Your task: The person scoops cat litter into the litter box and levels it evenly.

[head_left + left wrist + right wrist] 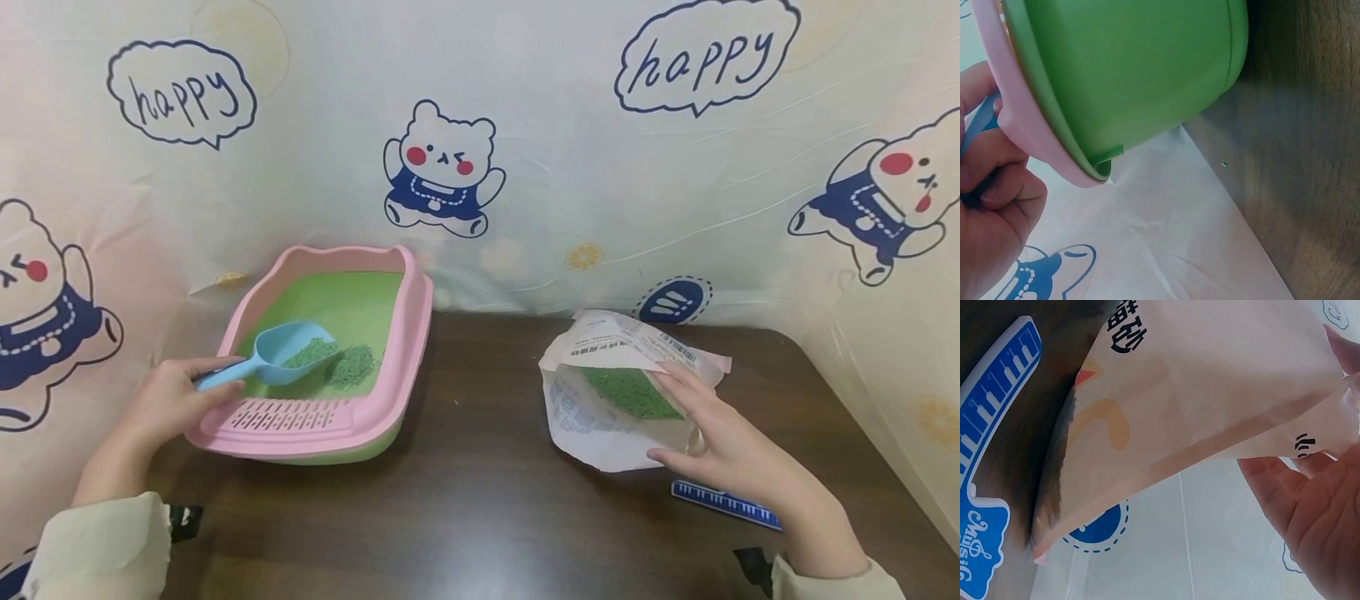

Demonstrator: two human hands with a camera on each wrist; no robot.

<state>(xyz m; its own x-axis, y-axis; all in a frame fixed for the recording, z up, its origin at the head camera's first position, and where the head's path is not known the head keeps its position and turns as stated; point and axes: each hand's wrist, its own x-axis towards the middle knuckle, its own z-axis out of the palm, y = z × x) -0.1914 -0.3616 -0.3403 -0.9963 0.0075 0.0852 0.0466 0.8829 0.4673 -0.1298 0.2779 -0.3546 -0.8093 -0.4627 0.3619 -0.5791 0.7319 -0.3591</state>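
My left hand (167, 398) grips the handle of a light blue scoop (273, 343), which carries green granules over a litter box with a pink rim (417, 333) and a green base. A small pile of green cat litter (352, 367) lies on the box floor beside the scoop's lip. In the left wrist view the box's outer green wall (1129, 69) hides most of the scoop. On the right, a white paper bag (592, 442) stands with its mouth spread, green litter (633, 393) inside. My right hand (723, 437) holds the bag's right edge between thumb and fingers.
A blue ruler (723, 502) with piano-key markings lies on the dark wooden table (480, 467), under my right forearm. A printed sheet (540, 208) with bears hangs behind the table and along both sides. The box's pink slotted ledge (285, 414) faces me.
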